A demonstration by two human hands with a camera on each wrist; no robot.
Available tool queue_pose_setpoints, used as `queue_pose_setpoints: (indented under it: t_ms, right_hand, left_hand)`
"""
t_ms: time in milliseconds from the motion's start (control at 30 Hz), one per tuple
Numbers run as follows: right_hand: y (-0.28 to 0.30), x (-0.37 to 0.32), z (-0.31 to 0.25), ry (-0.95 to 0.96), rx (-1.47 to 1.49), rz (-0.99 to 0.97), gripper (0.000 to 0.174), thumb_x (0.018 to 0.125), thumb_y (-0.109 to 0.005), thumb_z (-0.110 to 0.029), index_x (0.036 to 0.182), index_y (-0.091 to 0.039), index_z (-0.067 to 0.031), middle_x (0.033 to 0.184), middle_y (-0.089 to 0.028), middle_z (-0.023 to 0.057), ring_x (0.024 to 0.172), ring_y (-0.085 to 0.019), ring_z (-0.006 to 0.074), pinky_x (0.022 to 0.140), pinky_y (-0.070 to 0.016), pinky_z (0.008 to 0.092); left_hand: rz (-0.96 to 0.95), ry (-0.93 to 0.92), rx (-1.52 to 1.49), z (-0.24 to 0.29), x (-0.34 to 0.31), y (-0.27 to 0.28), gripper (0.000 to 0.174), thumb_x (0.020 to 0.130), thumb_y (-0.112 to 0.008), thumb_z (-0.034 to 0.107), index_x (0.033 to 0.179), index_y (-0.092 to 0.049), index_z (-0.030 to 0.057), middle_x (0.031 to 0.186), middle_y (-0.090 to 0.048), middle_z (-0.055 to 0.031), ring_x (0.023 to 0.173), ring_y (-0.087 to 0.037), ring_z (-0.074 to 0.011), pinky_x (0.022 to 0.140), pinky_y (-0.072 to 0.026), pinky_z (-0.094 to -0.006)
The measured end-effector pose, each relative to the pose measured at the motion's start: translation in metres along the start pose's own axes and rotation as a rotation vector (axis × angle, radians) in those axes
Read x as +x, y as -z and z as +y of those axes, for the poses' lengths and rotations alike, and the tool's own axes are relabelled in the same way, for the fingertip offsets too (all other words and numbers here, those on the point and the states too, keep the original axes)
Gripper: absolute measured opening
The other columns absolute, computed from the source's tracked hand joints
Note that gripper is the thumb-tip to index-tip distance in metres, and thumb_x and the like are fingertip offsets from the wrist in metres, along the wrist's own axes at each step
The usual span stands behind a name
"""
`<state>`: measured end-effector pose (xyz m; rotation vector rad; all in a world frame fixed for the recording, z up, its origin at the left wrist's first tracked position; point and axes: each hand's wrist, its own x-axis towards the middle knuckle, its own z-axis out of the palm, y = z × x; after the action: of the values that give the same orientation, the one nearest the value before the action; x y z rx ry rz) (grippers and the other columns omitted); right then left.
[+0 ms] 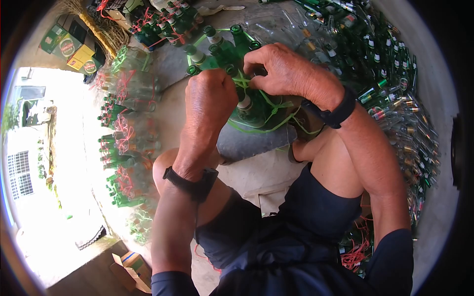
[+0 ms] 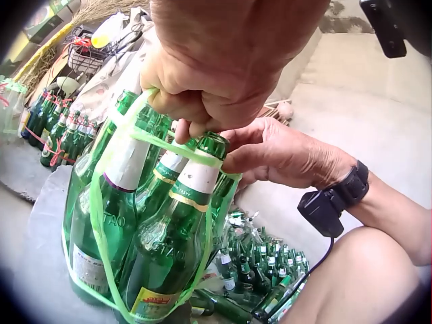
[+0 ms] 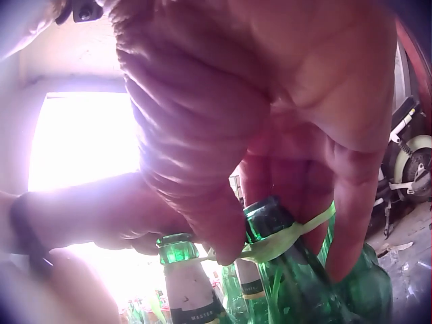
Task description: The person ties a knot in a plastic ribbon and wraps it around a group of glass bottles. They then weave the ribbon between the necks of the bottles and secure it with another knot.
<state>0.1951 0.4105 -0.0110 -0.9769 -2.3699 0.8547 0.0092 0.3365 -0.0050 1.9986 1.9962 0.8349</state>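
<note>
A bundle of green glass bottles (image 1: 222,52) stands on a grey slab (image 1: 252,143) between my knees, wrapped in a light green plastic strap (image 2: 100,202). My left hand (image 1: 217,91) sits over the bottle tops with its fingers curled round the strap (image 2: 192,111) and holds it taut. My right hand (image 1: 269,66) is just beside it, fingers bent down among the necks. In the right wrist view its fingertips (image 3: 226,246) pinch the strap (image 3: 287,239) where it passes round a bottle neck (image 3: 270,219). The two hands nearly touch.
Bottle bundles tied with red string (image 1: 126,133) line the floor on my left, with more at the far side (image 1: 163,27). A big loose pile of bottles (image 1: 395,98) fills the right. Cardboard boxes (image 1: 69,47) stand at the far left, and red strings (image 1: 355,251) lie by my right hip.
</note>
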Motion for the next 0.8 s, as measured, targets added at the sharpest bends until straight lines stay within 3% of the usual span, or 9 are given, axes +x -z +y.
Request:
queue_pose_setpoints:
  t_ms: [167, 233, 633, 700, 800]
  right_hand:
    - [-0.001, -0.001, -0.001, -0.013, 0.001, 0.011, 0.018, 0.074, -0.071, -0.013, 0.091, -0.075, -0.0062, 0.087, -0.073, 0.0220, 0.091, -0.071, 0.0405, 0.080, -0.0562, 0.0452]
    - [-0.002, 0.000, -0.001, 0.000, 0.006, 0.016, 0.018, 0.074, -0.071, -0.013, 0.090, -0.074, -0.0059, 0.086, -0.072, 0.0220, 0.090, -0.071, 0.0407, 0.079, -0.0561, 0.0452]
    - [0.001, 0.000, -0.001, 0.011, 0.025, -0.010, 0.019, 0.070, -0.069, -0.008, 0.088, -0.071, -0.0024, 0.081, -0.070, 0.0199, 0.083, -0.070, 0.0380, 0.074, -0.0535, 0.0435]
    - [0.000, -0.001, -0.001, 0.006, 0.013, -0.007, 0.021, 0.074, -0.076, -0.010, 0.089, -0.068, 0.0015, 0.079, -0.069, 0.0155, 0.073, -0.066, 0.0279, 0.069, -0.0516, 0.0398]
    - [-0.003, 0.000, 0.002, 0.054, 0.001, 0.026, 0.022, 0.073, -0.077, -0.010, 0.089, -0.068, 0.0019, 0.080, -0.069, 0.0157, 0.073, -0.066, 0.0290, 0.070, -0.0515, 0.0401]
  left_hand:
    - [0.040, 0.016, -0.047, 0.000, -0.005, -0.001, 0.015, 0.083, -0.061, 0.008, 0.076, -0.071, -0.0008, 0.072, -0.065, -0.0254, 0.071, -0.067, -0.0458, 0.065, -0.0548, -0.0493]
    - [0.063, 0.055, -0.027, -0.001, -0.009, -0.002, 0.016, 0.087, -0.064, 0.011, 0.088, -0.075, -0.0018, 0.071, -0.065, -0.0241, 0.062, -0.069, -0.0343, 0.063, -0.0537, -0.0399]
    - [0.089, 0.143, -0.018, 0.001, -0.024, 0.000, 0.018, 0.088, -0.067, 0.013, 0.094, -0.078, 0.0009, 0.072, -0.068, -0.0224, 0.062, -0.070, -0.0288, 0.065, -0.0541, -0.0377]
    - [0.102, 0.155, -0.027, 0.003, -0.028, 0.000, 0.018, 0.088, -0.066, 0.013, 0.094, -0.078, 0.0007, 0.071, -0.067, -0.0225, 0.062, -0.069, -0.0282, 0.065, -0.0536, -0.0376]
    - [0.127, 0.195, -0.051, 0.005, -0.034, -0.003, 0.018, 0.089, -0.066, 0.013, 0.095, -0.077, -0.0002, 0.070, -0.066, -0.0228, 0.060, -0.067, -0.0249, 0.064, -0.0526, -0.0373]
